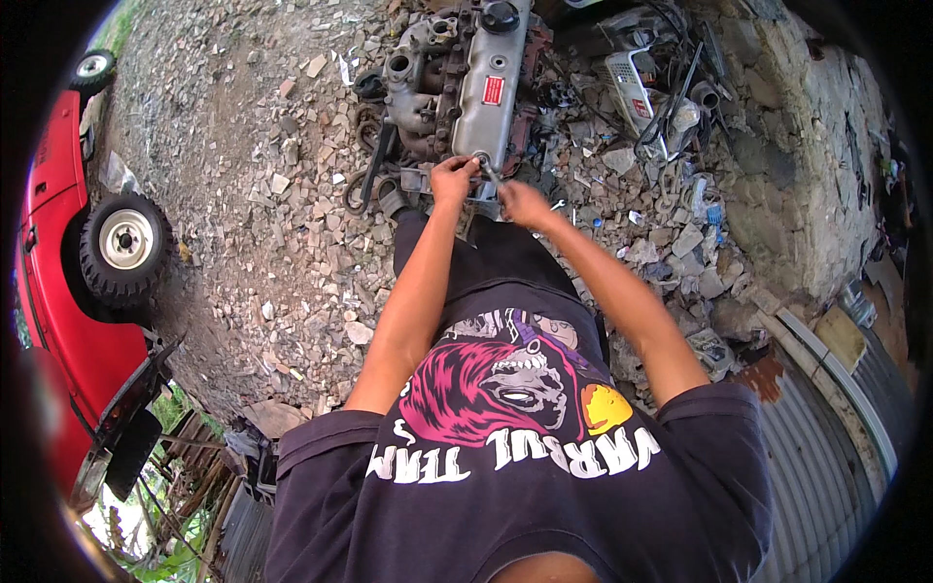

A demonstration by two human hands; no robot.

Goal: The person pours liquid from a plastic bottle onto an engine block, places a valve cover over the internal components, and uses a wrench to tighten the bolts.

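An engine with a silver valve cover (483,119) sits on the stony ground ahead of me. At the cover's near end, the fingertips of my left hand (453,181) are pinched together beside a round fitting; whatever lies between them is too small to name. My right hand (526,205) is closed around the handle of a metal wrench (492,174), whose far end meets that same fitting. The wrench slants from the fitting down to the right. A black filler cap (500,17) tops the cover's far end, and a red label (493,90) is on its face.
Rusty manifold pipes (414,112) flank the cover on the left, with a black belt (365,185) below them. A small spanner (558,205) lies right of my right hand. Scrap parts (637,92) and a stone wall stand right; a red vehicle (58,194) stands far left.
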